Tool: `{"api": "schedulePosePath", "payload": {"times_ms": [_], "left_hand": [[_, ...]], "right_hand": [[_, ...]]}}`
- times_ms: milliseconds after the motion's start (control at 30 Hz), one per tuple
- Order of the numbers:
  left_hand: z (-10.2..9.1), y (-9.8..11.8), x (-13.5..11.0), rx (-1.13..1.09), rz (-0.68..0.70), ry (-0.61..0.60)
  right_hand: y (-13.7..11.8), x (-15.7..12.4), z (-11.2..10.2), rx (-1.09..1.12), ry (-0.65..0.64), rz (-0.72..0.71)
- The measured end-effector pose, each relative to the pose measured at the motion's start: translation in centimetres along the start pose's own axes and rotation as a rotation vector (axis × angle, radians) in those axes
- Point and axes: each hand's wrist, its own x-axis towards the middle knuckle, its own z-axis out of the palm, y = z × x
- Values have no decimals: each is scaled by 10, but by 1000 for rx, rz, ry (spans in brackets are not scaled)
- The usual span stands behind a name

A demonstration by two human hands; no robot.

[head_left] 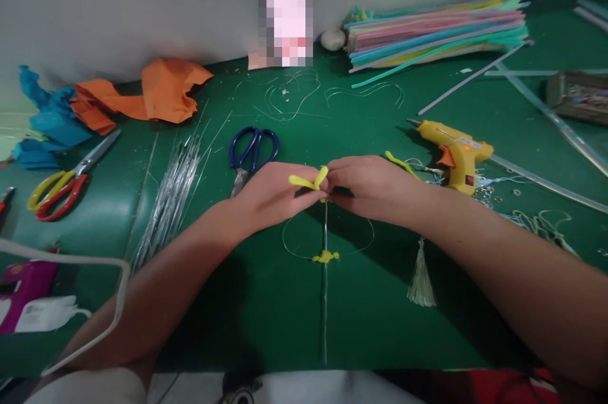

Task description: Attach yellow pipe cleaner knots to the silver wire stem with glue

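My left hand (273, 192) and my right hand (375, 187) meet over the middle of the green table (266, 303), both with fingers pinched on a yellow pipe cleaner (308, 181). The pipe cleaner sits at the top of a thin wire ring (292, 251) with a straight wire stem (325, 309) running toward me. A second yellow twist (325, 256) is tied at the ring's lower edge. Another yellow piece (398, 161) pokes out behind my right hand.
Yellow glue gun (456, 154) right of my hands, pale tassel (421, 280) under my right forearm. Blue scissors (251, 151), a bundle of silver wires (173, 195), yellow-red scissors (61, 185) to the left. Orange and blue paper (156, 90) far left; stacked coloured sticks (437, 33) far right.
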Motion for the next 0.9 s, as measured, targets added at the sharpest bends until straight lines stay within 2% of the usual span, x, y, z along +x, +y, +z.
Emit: {"api": "schedulePosePath", "payload": {"times_ms": [133,300,433,767,900], "left_hand": [[-7,6,0,-48,23,-44],[-8,10,2,-117,-108,-65],[-7,11,3,-104,-131,-55],[-7,9,1,-107,-138,-56],[-9,9,-1,-108,-93,-28]], "right_hand": [[1,0,0,27,-37,10],[-1,0,-3,62,-59,43],[1,-1,-4,105,-48,30],[22,2,8,184,-5,-196],[23,1,6,178,-8,-216]]}}
